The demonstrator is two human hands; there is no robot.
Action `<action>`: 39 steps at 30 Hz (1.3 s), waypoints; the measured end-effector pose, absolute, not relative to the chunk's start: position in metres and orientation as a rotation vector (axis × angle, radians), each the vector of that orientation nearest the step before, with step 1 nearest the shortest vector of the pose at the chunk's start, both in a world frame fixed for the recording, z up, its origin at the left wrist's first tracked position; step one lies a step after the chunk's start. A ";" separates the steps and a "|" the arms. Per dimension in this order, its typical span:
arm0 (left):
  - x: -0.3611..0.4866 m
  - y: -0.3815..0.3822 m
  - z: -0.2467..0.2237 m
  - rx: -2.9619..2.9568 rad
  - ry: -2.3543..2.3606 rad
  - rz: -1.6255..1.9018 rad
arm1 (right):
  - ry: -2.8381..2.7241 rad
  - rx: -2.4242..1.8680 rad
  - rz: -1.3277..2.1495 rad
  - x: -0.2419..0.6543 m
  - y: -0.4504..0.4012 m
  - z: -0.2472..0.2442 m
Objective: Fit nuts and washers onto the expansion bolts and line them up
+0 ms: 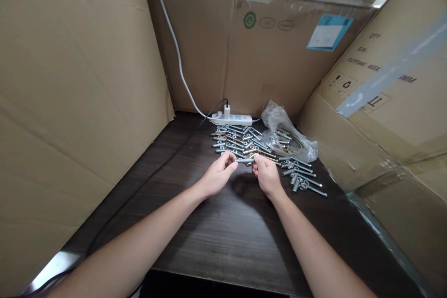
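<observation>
A silver metal expansion bolt lies level between my two hands, just above the dark table. My left hand is closed in a pinch at its left end; whether a small nut or washer sits there is hidden by the fingers. My right hand grips the other end between thumb and curled fingers. Right behind the hands, rows of bolts, sleeves and washers are spread out, some silver and some brass-coloured. More silver bolts and sleeves lie to the right of my right hand.
Behind the rows stands a white power strip with a charger plugged in. A black cable crosses the table's left side. A clear plastic bag with parts lies back right. Cardboard boxes enclose the left, back and right.
</observation>
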State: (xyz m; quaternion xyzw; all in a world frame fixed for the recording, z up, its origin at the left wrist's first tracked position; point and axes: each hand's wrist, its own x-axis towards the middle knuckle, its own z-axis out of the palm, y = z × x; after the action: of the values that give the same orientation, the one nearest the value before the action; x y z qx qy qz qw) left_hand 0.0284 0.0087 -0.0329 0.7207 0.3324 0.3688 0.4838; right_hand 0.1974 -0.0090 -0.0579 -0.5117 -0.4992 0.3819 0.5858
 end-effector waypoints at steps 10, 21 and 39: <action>0.028 0.009 -0.033 1.786 0.829 0.887 | -1.172 -1.192 0.883 0.197 -0.009 -0.057; 0.028 0.010 -0.034 1.819 0.824 0.868 | -1.185 -1.196 0.882 0.196 -0.010 -0.057; 0.029 0.009 -0.038 1.958 0.842 0.798 | -1.281 -1.182 0.919 0.187 -0.018 -0.042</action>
State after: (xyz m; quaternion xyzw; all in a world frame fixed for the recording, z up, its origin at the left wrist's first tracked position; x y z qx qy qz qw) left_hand 0.0288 0.0094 -0.0383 0.7810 0.3359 0.3182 0.4194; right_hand 0.1871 -0.0177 -0.0417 -0.4998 -0.5419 0.3888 0.5526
